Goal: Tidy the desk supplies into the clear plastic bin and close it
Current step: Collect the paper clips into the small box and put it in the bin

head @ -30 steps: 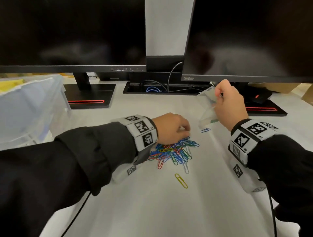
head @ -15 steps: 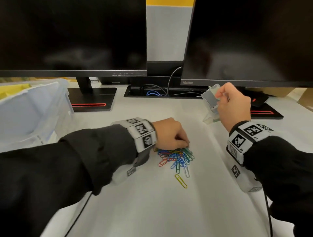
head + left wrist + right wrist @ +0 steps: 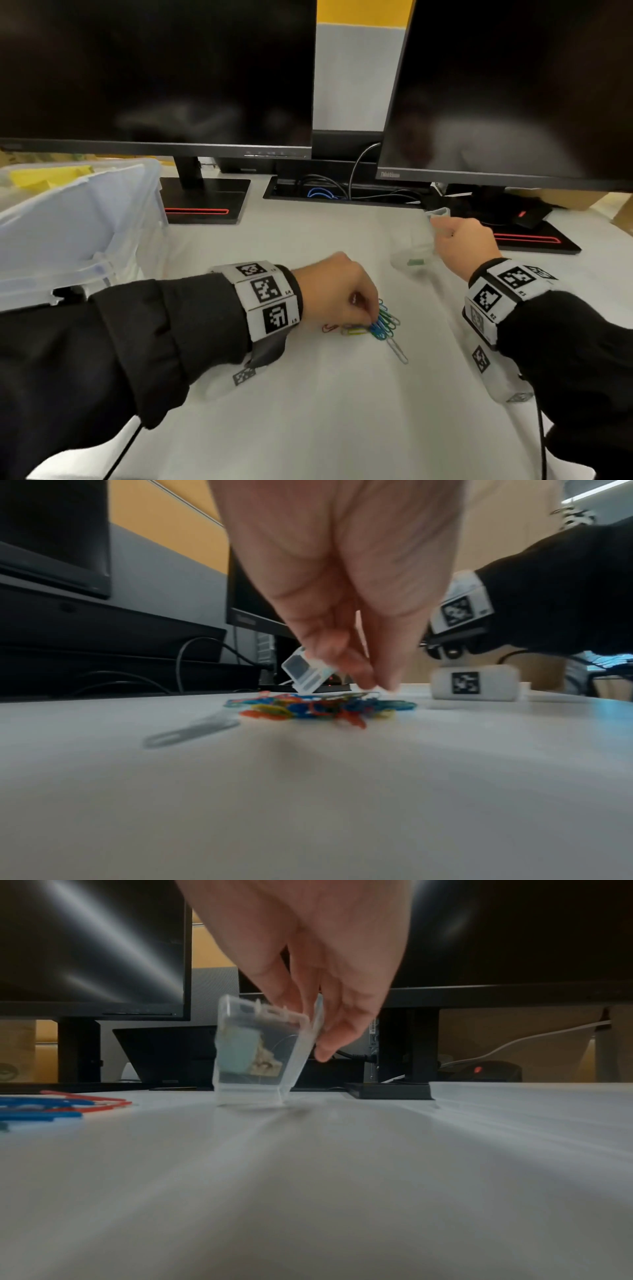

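Note:
A pile of coloured paper clips (image 3: 383, 322) lies mid-desk, also in the left wrist view as paper clips (image 3: 318, 708). My left hand (image 3: 368, 313) is bunched over the pile's left side and pinches some of the clips. A silver clip (image 3: 397, 349) lies loose just in front. My right hand (image 3: 442, 229) grips the top of a small clear clip box (image 3: 416, 255), which stands tilted with its base on the desk. The right wrist view shows the clip box (image 3: 257, 1053) with its lid hinged open. The clear plastic bin (image 3: 78, 219) stands open at far left.
Two dark monitors on black stands (image 3: 205, 200) line the back, with a cable tray (image 3: 342, 195) between them. Yellow items (image 3: 48, 174) lie in the bin. A cardboard box (image 3: 623, 216) is at far right. White desk surface (image 3: 342, 428) stretches in front.
My left hand has raked the clips into a tighter bunch and drawn back slightly. My right hand has lowered the small box from the air to the desk.

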{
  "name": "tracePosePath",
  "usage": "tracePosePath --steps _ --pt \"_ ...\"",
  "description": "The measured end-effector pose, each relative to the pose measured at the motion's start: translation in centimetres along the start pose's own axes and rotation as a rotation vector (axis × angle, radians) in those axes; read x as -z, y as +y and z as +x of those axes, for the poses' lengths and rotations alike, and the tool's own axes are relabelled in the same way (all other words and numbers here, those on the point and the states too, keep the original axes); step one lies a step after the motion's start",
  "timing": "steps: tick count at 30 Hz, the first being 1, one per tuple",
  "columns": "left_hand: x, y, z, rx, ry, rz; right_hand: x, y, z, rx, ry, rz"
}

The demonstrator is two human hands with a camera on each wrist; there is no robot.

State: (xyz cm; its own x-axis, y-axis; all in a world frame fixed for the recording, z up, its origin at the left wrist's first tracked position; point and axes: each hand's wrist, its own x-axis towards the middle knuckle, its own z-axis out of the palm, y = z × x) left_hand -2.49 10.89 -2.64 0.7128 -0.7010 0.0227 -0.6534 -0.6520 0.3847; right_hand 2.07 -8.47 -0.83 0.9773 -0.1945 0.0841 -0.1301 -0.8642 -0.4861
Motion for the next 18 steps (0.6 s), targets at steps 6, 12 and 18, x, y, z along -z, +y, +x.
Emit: tracePosePath --steps 6,12,18 --pt "1.6 -2.4 1.8 0.401 -0.005 0.117 -0.4 0.4 0.0 0.018 -0.036 0.176" --pt "0.4 -1.5 1.3 0.275 -0.262 0.087 -0.3 0.8 -0.5 0.08 -0.014 0.156" --pt "0.5 -1.7 -0.1 0.213 -0.148 0.019 -0.7 1.2 -0.4 0.117 -0.084 0.145"
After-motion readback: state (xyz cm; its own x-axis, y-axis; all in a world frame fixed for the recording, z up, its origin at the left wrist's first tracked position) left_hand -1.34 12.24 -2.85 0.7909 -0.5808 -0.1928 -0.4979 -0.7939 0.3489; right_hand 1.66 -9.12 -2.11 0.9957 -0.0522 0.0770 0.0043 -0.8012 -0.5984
